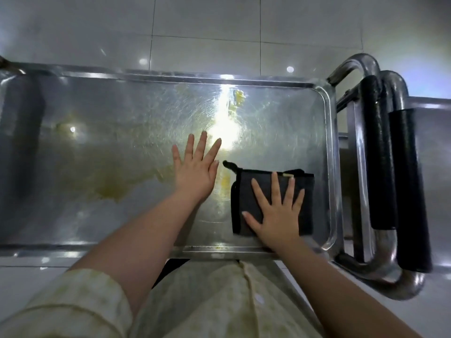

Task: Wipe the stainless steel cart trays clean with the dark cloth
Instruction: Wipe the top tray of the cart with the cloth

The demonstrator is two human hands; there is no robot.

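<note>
Stainless steel fills most of the view: the cart's top tray runs left to right in front of the person, its raised rim rounded at the right corners. Yellowish smears spread over the left and middle of its surface, with a smaller yellow patch near the far rim, and a bright glare sits at the centre. The dark cloth, folded into a rough rectangle, lies flat in the near right part of the tray. The right grip rests palm-down on the cloth with fingers straight and spread, pressing on it rather than curling round it. The left grip is just to the left of the cloth, also flat with fingers splayed and holding nothing; I cannot tell whether it touches the steel or hangs just above it. Two tubular handles with black padded sleeves stand beside the tray's right end. Pale floor tiles show beyond the cart, and a light rolled sleeve covers the left upper arm.
</note>
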